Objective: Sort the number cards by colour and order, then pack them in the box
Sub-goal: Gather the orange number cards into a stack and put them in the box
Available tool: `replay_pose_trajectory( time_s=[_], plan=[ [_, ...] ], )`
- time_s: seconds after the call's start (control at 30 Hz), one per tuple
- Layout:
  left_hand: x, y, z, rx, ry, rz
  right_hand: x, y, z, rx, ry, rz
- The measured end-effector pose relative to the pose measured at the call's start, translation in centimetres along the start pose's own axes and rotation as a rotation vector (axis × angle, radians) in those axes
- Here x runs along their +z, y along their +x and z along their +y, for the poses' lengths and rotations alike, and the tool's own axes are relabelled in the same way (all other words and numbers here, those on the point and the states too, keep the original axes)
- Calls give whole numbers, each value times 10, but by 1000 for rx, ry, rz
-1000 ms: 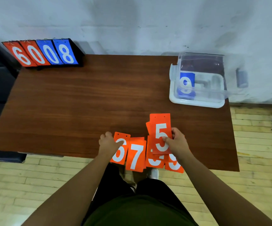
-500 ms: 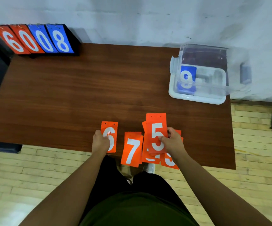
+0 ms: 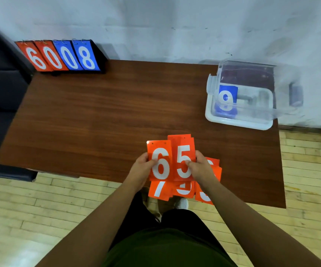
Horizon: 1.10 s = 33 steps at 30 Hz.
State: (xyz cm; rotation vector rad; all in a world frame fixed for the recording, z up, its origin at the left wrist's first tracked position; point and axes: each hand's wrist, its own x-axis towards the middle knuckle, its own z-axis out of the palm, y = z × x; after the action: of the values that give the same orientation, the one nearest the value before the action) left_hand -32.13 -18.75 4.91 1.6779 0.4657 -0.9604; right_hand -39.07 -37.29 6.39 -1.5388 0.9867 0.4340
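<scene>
Two colours to sort: on our table (image 3: 117,116), the clear box (image 3: 238,124) at the far right already holds a blue 9 (image 3: 227,97). Loose orange cards (image 3: 206,196) overlap at the near edge. We judge orange is being ordered. Our left hand (image 3: 141,168) pinches the orange 6 (image 3: 160,162) and our right hand (image 3: 202,168) pinches the orange 5 (image 3: 182,157), their edges touching. Next, the 6 needs squaring onto the 5.

Left hand (image 3: 141,168) and right hand (image 3: 202,166) nearly meet, fingers (image 3: 189,162) apparently pinching.
</scene>
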Motion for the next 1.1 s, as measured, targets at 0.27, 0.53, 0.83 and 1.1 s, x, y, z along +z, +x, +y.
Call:
replay_pose_trajectory(
  time_s=[0.27, 0.53, 0.83, 1.1],
  plan=[
    [42, 1, 10, 226, 290, 22, 0, -8, 3, -176, -119, -54],
    [36, 21, -34, 103, 835, 234, -45, -1, 30, -24, 6, 149],
    [50, 31, -62, -12, 964, 387, -56, -3, 54, 51, 70, 159],
    [26, 21, -50, 35, 634, 453, -55, 1, 53, 50, 52, 148]
  ],
)
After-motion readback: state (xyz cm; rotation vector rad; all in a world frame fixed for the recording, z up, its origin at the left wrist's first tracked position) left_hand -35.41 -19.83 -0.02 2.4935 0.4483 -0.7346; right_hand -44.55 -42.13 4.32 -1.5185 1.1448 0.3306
